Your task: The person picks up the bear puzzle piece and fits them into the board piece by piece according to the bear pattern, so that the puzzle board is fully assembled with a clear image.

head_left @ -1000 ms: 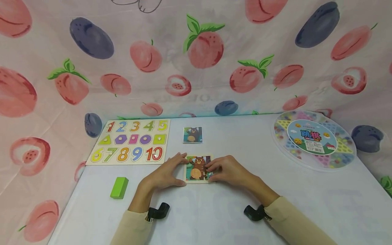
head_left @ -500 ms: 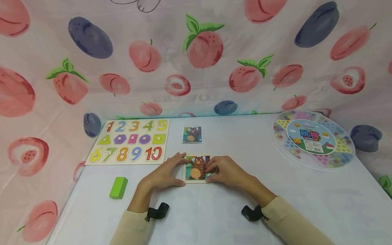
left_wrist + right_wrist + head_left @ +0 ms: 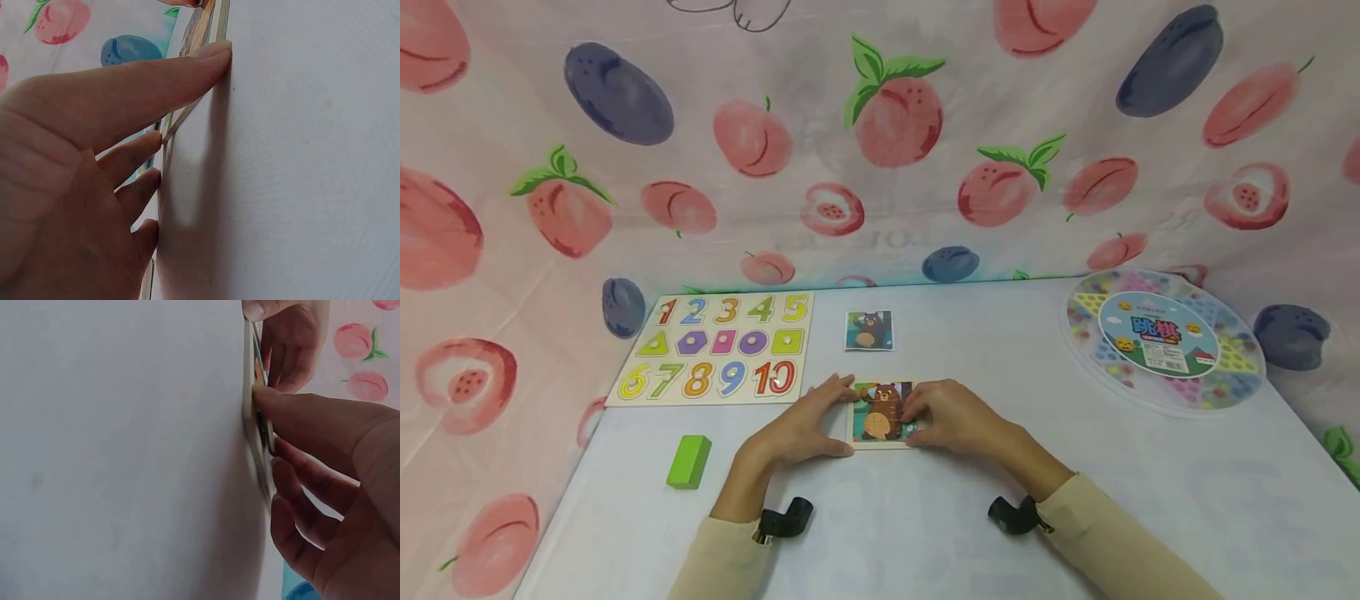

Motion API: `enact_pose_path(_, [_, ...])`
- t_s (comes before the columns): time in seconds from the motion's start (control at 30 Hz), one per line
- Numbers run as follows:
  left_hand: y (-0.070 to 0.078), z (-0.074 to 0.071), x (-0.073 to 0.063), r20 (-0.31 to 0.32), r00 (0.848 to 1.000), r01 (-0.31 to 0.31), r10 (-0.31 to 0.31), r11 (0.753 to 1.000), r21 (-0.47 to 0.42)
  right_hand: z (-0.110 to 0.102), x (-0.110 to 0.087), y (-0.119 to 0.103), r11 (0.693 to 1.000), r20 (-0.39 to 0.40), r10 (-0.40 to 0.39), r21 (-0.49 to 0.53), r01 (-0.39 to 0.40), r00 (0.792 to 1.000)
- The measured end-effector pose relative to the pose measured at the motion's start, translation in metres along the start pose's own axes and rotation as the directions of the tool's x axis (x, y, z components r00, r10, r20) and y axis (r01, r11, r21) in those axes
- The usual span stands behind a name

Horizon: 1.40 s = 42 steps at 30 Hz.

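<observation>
A small wooden jigsaw puzzle (image 3: 883,414) with a brown bear picture lies flat on the white table in the head view. My left hand (image 3: 801,423) holds its left side, thumb at the near corner and index finger at the far one. At the right side, my right hand (image 3: 958,417) pinches a puzzle piece (image 3: 265,428) between thumb and fingers. That piece shows edge-on in the right wrist view, slightly tilted over the board, and is mostly hidden by the fingers from above. The left wrist view shows the left thumb (image 3: 187,75) against the board's edge.
Beyond the puzzle lies a small bear picture card (image 3: 868,331). A number and shape board (image 3: 715,350) is at the back left, with a green block (image 3: 688,462) nearer. A round Chinese checkers set (image 3: 1161,342) lies at the back right, before a fruit-patterned cloth (image 3: 895,192).
My right hand has shifted slightly left over the puzzle's right side with its fingers drawn in closer. The left hand stays in place on the board.
</observation>
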<state>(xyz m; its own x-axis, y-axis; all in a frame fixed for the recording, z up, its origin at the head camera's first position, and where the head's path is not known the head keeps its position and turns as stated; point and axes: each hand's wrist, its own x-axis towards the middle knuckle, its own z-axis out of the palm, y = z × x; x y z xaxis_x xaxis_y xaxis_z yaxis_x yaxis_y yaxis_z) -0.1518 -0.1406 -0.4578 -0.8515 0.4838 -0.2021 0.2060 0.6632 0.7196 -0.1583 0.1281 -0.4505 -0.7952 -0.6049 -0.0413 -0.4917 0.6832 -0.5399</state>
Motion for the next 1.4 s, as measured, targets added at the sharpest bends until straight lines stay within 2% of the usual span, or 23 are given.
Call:
enact_pose_path(0.27, [0.001, -0.002, -0.001, -0.002, 1.000, 0.009, -0.009, 1.000, -0.012, 0.002, 0.002, 0.011, 0.991, -0.014, -0.033, 0.128, 0.035, 0.999])
enact_pose_path(0.8, [0.000, 0.000, -0.002, -0.005, 1.000, 0.013, -0.013, 1.000, -0.019, 0.006, -0.002, 0.017, 0.990, -0.001, -0.033, 0.135, 0.033, 0.999])
enact_pose_path(1.07, [0.000, 0.001, 0.001, -0.009, 1.000, -0.001, 0.000, 1.000, -0.016, 0.004, -0.011, 0.024, 0.972, -0.007, -0.029, 0.232, 0.030, 1.000])
enact_pose_path(1.27, [0.000, 0.004, -0.003, -0.025, 1.000, 0.000, 0.000, 1.000, 0.002, 0.002, -0.026, 0.031, 0.952, -0.070, -0.037, 0.302, 0.057, 0.997])
enact_pose_path(1.4, [-0.001, 0.004, -0.005, -0.042, 0.999, -0.002, 0.002, 1.000, 0.009, -0.005, -0.035, 0.036, 0.960, -0.125, -0.019, 0.276, 0.054, 0.992])
